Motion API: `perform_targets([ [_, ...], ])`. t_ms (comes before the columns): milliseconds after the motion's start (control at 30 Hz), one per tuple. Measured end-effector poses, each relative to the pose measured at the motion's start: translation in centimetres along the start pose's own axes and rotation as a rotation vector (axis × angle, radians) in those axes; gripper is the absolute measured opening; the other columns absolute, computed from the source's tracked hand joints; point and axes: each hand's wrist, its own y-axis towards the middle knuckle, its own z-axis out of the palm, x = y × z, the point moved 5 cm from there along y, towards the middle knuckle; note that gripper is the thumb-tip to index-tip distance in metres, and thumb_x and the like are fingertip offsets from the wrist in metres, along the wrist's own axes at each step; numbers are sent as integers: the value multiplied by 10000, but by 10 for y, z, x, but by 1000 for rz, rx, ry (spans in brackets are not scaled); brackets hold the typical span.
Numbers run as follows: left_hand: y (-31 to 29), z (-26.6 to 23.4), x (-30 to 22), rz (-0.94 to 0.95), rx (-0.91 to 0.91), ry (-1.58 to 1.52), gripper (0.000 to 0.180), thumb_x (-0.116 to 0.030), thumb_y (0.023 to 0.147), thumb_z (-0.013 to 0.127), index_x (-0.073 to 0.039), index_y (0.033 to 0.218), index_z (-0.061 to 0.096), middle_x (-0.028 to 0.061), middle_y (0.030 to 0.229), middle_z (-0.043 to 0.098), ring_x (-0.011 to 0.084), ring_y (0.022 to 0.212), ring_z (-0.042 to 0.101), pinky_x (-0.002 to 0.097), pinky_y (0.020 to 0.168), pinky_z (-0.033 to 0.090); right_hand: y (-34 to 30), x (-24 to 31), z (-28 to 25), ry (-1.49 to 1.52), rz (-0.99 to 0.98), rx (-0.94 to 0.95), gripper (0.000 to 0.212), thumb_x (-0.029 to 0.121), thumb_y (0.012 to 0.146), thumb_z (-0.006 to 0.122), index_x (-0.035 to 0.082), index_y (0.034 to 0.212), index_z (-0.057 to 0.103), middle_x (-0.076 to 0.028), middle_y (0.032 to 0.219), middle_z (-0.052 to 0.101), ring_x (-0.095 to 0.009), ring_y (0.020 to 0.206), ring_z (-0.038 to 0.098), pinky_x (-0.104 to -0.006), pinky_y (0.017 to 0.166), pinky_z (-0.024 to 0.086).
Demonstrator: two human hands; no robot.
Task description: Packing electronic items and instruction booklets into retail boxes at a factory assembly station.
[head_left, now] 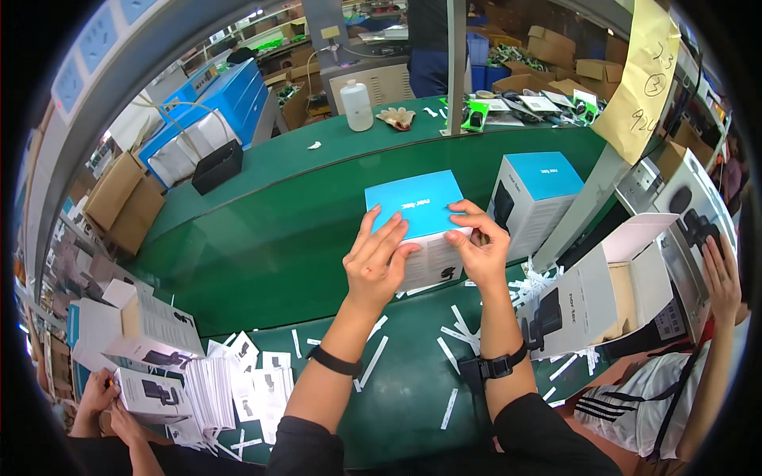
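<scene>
Both of my hands are on a white carton with a bright blue top [429,190], upright in front of me at the green ledge. My left hand [375,258] lies over its near left edge, fingers on the blue top and thumb against the white near side. At the near right corner, my right hand [486,246] grips the box with bent fingers and the thumb by the top edge. The top looks closed. A dark product picture shows low on the near side. A second carton of the same kind [528,202] stands just to the right.
White paper strips [448,408] litter the green bench. Folded leaflets [214,397] are stacked at left, near a co-worker's hands [111,404] holding a box. At right, another co-worker's hand [721,278] is near an open carton [591,301]. A white bottle [356,107] stands on the far ledge.
</scene>
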Motion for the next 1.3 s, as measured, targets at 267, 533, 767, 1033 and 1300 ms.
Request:
perform_targets([
  [267, 1, 20, -12, -36, 71, -56, 303, -19, 779, 772, -98, 1072, 776, 89, 1147, 740, 374, 1206, 635, 409, 944, 565, 1, 4, -23, -11, -70, -82, 90, 5, 887, 713, -24, 972, 715, -171, 1142, 702, -182, 967, 664, -286, 787, 533],
  [533, 15, 31, -11, -101, 163, -148, 287, -3, 842, 722, -68, 1118, 766, 152, 1153, 735, 390, 1287, 579, 453, 1052, 488, 2, 51, -21, -424, 79, -142, 321, 67, 882, 695, 28, 1199, 672, -161, 1379, 611, -353, 1193, 635, -374, 985, 510],
  [767, 19, -11, -66, -67, 306, 254, 494, 49, 931, 502, -78, 1404, 565, 201, 1504, 479, 423, 1397, 433, 463, 1155, 365, -118, 257, -88, -998, -717, -559, 237, 8, 840, 606, -15, 1072, 655, -202, 1076, 663, -358, 927, 658, -444, 869, 525],
  [1033, -86, -159, -108, -337, 271, 157, 468, 34, 847, 626, -4, 1313, 604, 197, 1276, 631, 381, 1155, 608, 423, 1011, 482, -157, 122, -367, -105, 455, -333, 580, 346, 979, 667, 54, 1431, 450, 83, 788, 446, -8, 571, 363, -187, 454, 272],
  [1300, -258, -303, -67, -1025, 422, 956, 957, -443, 743, 852, 91, 1420, 438, 289, 1179, 527, 425, 1116, 479, 489, 982, 410, -120, 109, -269, -476, 401, 86, 924, 176, 668, 796, -65, 1439, 347, -173, 1354, 505, -264, 1211, 525, -366, 1038, 430],
])
